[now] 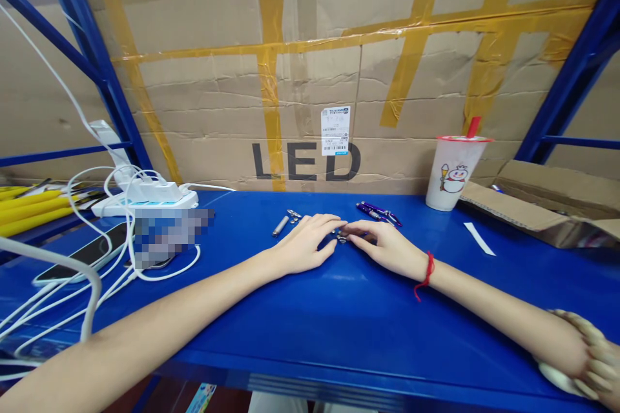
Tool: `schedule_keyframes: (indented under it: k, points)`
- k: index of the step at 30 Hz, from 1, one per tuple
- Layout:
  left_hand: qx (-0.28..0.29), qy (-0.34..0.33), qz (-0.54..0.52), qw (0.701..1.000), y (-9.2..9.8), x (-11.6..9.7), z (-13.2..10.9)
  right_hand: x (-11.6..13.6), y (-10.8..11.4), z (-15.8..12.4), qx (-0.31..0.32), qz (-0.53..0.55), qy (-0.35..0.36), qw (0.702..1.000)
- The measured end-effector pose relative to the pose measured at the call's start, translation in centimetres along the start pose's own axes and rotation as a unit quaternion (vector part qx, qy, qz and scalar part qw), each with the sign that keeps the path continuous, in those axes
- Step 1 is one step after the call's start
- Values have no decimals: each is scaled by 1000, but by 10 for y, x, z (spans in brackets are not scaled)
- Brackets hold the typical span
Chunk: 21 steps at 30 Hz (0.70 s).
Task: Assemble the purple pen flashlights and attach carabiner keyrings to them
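Purple pens [376, 211] lie behind the right hand [380, 244], near seemingly metal bits [341, 238].

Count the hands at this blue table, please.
2: left hand, nearer the silver tube; right hand, nearer the white cup. Small metal parts lie between them. No others show.

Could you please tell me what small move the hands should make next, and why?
I would probably have the right hand pinch one of the small metal parts just beyond its fingers. They show between it and the left hand, which looks close enough to steady them. Whether a part is already gripped is hard to tell.
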<state>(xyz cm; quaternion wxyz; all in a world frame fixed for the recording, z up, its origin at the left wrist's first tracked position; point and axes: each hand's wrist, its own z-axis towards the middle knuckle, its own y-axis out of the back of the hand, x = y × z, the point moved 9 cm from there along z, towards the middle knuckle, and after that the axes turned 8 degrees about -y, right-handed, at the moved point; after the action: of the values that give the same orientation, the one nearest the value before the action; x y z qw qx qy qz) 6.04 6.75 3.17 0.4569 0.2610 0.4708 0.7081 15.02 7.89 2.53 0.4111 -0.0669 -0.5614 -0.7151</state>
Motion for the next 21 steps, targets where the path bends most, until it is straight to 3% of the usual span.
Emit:
schedule_keyframes:
  k: [5,9,15,21]
  points:
    - [35,22,-7,999,-9,6,-2,3,12,0,-61,-68,34,995]
    - [82,-4,-10,997,-16,2,-1,-16,24,1,-120,-225,-17,967]
    - [105,-13,-15,994,-18,-1,0,-44,27,3,-85,-352,-122,924]
    - [79,43,32,995,-14,10,-1,-44,32,3,-99,-368,-131,915]
